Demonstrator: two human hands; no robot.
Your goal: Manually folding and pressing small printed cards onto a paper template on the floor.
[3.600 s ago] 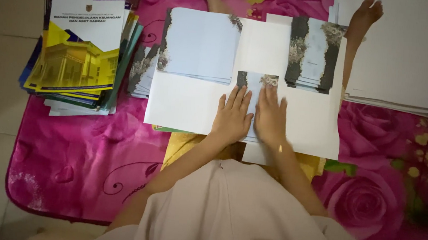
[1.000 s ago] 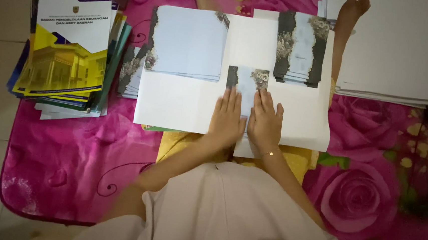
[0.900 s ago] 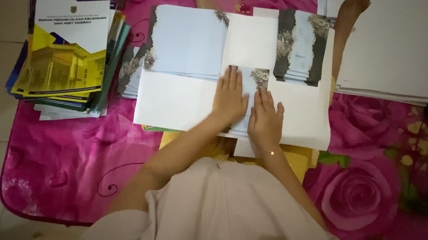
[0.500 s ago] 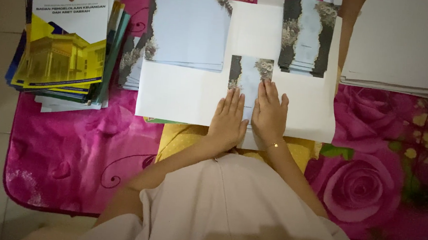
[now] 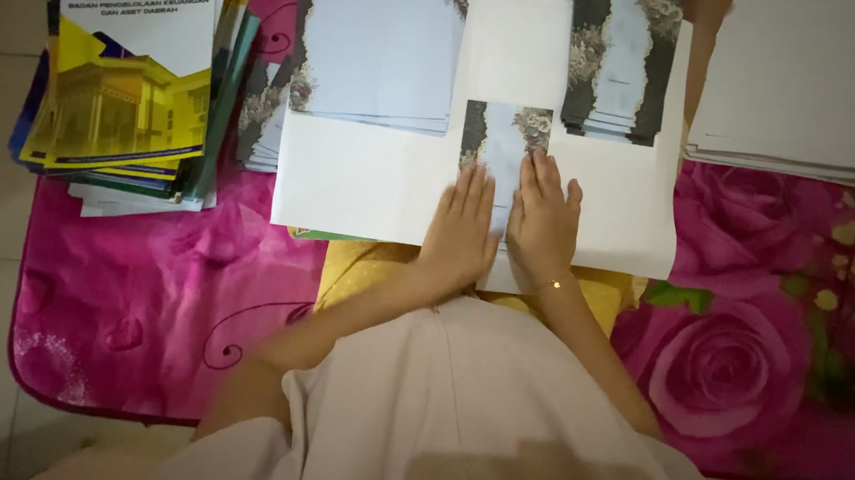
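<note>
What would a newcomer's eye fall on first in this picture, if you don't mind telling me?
Most likely the two hands, left hand and right hand, pressed flat side by side on a small pale blue card with dark flowered edges, lying on a big white sheet in the middle. Next, the bright pink rose-patterned cloth beneath everything. Then the stack of yellow and white booklets at far left.

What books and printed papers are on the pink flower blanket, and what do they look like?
Booklet stack: far left, rectangular; top cover white above, yellow building picture below.
Pale blue sheets: top centre, rectangular pile with a dark flowery edge.
Narrow cards: top right of centre, pale blue between dark flowery borders.
Small card: centre, same pattern, under the left hand and right hand.
White sheet: large, beneath them.
White paper pile: far right, plain.
</note>
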